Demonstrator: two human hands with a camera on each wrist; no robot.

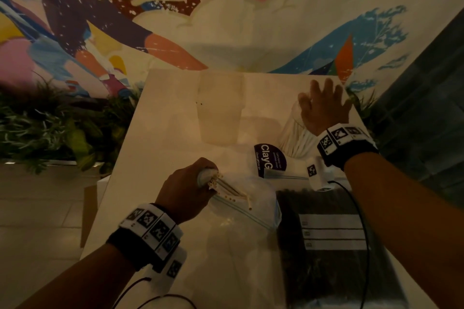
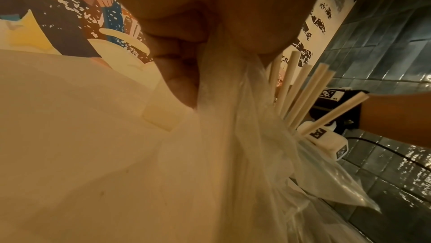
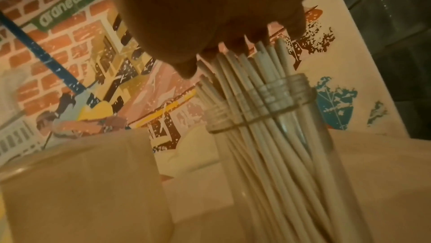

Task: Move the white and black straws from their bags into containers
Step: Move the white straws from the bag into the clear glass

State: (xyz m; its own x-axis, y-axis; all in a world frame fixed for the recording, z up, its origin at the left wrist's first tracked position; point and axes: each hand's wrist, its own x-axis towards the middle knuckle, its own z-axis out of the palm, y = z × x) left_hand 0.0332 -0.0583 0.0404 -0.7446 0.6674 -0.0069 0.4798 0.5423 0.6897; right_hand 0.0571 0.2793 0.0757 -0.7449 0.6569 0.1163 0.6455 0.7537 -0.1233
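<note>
My left hand [image 1: 203, 179] grips the bunched neck of a clear zip bag [image 1: 241, 228], with several white straws [image 1: 231, 192] poking out past the fingers. In the left wrist view the fingers [image 2: 182, 73] curl round the plastic [image 2: 245, 154], and the straw ends [image 2: 303, 90] fan out to the right. My right hand [image 1: 324, 100] lies flat, fingers spread, on the tops of white straws standing in a glass jar [image 1: 292, 133] at the table's far right. The right wrist view shows the palm [image 3: 221, 35] on those straw tips above the jar's threaded rim [image 3: 263, 103]. A zip bag of black straws [image 1: 313, 273] lies near right.
An empty clear container [image 1: 221, 113] stands at the back middle of the white table [image 1: 163, 133], left of the jar [image 3: 81, 173]. A purple-labelled packet [image 1: 270, 160] lies between the bags and the jar. Plants [image 1: 50, 128] border the left edge; a mural wall lies behind.
</note>
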